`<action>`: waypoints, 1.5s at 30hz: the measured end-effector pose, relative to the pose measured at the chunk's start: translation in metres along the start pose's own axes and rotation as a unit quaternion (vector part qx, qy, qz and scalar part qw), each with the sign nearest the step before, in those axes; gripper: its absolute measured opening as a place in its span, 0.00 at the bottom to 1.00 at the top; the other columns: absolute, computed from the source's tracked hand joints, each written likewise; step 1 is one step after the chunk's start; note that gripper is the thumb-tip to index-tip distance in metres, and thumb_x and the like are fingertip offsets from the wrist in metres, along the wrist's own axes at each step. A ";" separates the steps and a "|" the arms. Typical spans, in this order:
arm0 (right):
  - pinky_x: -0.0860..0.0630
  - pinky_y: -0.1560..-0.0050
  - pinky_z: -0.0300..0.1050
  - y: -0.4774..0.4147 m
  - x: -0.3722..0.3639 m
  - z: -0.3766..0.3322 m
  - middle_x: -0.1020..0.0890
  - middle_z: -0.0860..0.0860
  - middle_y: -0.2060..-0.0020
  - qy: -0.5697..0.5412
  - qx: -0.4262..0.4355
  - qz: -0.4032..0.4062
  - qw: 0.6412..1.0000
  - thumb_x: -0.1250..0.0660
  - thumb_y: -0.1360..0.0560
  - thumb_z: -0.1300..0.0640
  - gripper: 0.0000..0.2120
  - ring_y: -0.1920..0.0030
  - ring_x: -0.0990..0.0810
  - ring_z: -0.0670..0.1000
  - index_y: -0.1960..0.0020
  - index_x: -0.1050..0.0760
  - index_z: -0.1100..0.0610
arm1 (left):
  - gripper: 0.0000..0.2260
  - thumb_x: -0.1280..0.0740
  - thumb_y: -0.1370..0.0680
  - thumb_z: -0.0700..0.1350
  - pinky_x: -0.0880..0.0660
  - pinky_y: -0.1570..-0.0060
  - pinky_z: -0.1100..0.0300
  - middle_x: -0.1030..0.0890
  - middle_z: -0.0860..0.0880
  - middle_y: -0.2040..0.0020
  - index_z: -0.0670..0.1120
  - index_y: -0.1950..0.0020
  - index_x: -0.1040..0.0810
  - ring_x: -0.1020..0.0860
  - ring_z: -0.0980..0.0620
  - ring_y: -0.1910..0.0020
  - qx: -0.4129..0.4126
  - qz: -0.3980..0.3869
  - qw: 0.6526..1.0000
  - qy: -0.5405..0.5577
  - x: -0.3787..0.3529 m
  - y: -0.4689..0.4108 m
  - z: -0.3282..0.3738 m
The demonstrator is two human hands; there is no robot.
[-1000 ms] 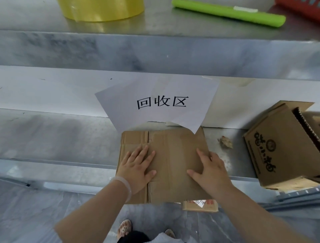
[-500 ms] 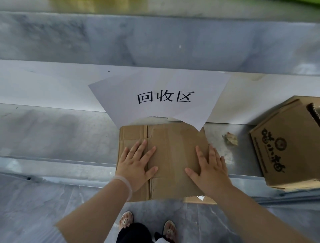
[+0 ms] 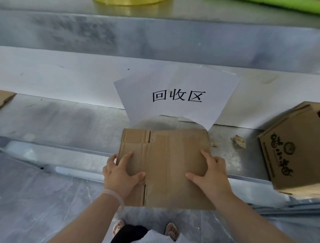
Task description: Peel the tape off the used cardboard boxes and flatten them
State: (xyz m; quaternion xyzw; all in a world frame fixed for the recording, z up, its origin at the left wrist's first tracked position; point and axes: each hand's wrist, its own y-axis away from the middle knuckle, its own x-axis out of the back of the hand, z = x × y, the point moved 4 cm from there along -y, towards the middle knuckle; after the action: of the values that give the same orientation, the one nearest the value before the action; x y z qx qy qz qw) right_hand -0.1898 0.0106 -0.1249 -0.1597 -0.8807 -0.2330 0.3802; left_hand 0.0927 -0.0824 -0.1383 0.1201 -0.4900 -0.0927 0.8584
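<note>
A flattened brown cardboard box (image 3: pixel 169 156) lies on the metal shelf (image 3: pixel 60 124) and overhangs its front edge. My left hand (image 3: pixel 121 175) grips its left side, thumb on top and fingers curled at the edge. Opposite it, my right hand (image 3: pixel 213 175) holds the right side the same way. An unflattened cardboard box (image 3: pixel 290 156) with a dark printed logo stands at the right of the shelf. A crumpled scrap (image 3: pixel 239 142), maybe tape, lies between the two boxes.
A white paper sign (image 3: pixel 176 97) with three black characters hangs behind the flat box. On the upper shelf sit a yellow roll (image 3: pixel 128 1) and a green object (image 3: pixel 285 7). A cardboard corner (image 3: pixel 5 98) shows at far left. My feet are on the grey floor below.
Both hands shifted from pressing flat on top of the cardboard to gripping its side edges. The cardboard has slid towards me, out from under the paper sign.
</note>
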 end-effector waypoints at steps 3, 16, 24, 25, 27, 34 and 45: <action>0.31 0.43 0.44 0.008 -0.009 -0.019 0.38 0.45 0.41 -0.051 0.028 -0.045 0.997 0.22 0.35 0.43 0.44 0.45 0.33 0.46 0.27 0.44 0.37 | 0.38 0.29 0.32 0.64 0.40 0.30 0.45 0.41 0.45 0.28 0.65 0.27 0.42 0.42 0.41 0.31 0.011 -0.005 1.000 -0.008 0.016 0.002 -0.020; 0.32 0.37 0.44 0.046 -0.129 -0.194 0.35 0.46 0.38 -0.073 0.138 -0.097 0.983 0.22 0.35 0.41 0.45 0.43 0.34 0.44 0.25 0.45 0.37 | 0.39 0.30 0.32 0.66 0.42 0.28 0.48 0.43 0.45 0.27 0.65 0.25 0.44 0.43 0.42 0.29 0.060 0.113 0.992 -0.020 0.168 0.007 -0.179; 0.32 0.42 0.42 0.077 -0.236 -0.363 0.33 0.44 0.42 -0.121 0.223 -0.098 0.962 0.21 0.36 0.44 0.44 0.42 0.31 0.44 0.27 0.42 0.35 | 0.35 0.30 0.31 0.65 0.41 0.29 0.48 0.41 0.44 0.27 0.63 0.27 0.39 0.43 0.42 0.29 0.089 0.212 0.973 -0.015 0.312 0.004 -0.309; 0.31 0.43 0.42 0.080 -0.249 -0.383 0.33 0.45 0.42 -0.125 0.230 -0.099 0.960 0.21 0.36 0.44 0.44 0.42 0.30 0.44 0.27 0.42 0.35 | 0.35 0.30 0.32 0.65 0.41 0.29 0.48 0.41 0.44 0.27 0.63 0.27 0.38 0.43 0.42 0.29 0.094 0.222 0.970 -0.018 0.327 0.003 -0.324; 0.31 0.44 0.43 0.087 -0.271 -0.419 0.33 0.44 0.43 -0.129 0.246 -0.101 0.955 0.21 0.36 0.44 0.44 0.43 0.30 0.44 0.27 0.42 0.35 | 0.35 0.30 0.32 0.65 0.40 0.30 0.48 0.41 0.44 0.27 0.63 0.27 0.38 0.43 0.42 0.29 0.107 0.237 0.965 -0.019 0.352 0.001 -0.351; 0.31 0.42 0.43 0.089 -0.322 -0.498 0.33 0.44 0.42 -0.125 0.264 -0.111 0.950 0.21 0.35 0.45 0.43 0.42 0.30 0.45 0.28 0.42 0.35 | 0.36 0.31 0.32 0.67 0.42 0.29 0.50 0.45 0.47 0.25 0.64 0.27 0.39 0.44 0.43 0.28 0.109 0.244 0.963 -0.013 0.405 -0.021 -0.414; 0.32 0.35 0.43 0.024 -0.414 -0.592 0.33 0.49 0.35 -0.121 0.223 -0.141 0.957 0.23 0.33 0.45 0.44 0.42 0.32 0.44 0.25 0.43 0.39 | 0.37 0.36 0.31 0.71 0.45 0.26 0.45 0.54 0.49 0.22 0.65 0.25 0.46 0.49 0.41 0.25 0.135 0.148 0.974 -0.107 0.475 -0.155 -0.473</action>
State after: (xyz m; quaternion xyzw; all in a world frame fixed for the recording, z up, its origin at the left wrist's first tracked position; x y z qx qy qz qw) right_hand 0.4464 -0.3274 -0.0698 0.0276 -0.9632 -0.0609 0.2603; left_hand 0.7338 -0.3069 -0.0271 0.1508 -0.5990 0.0902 0.7813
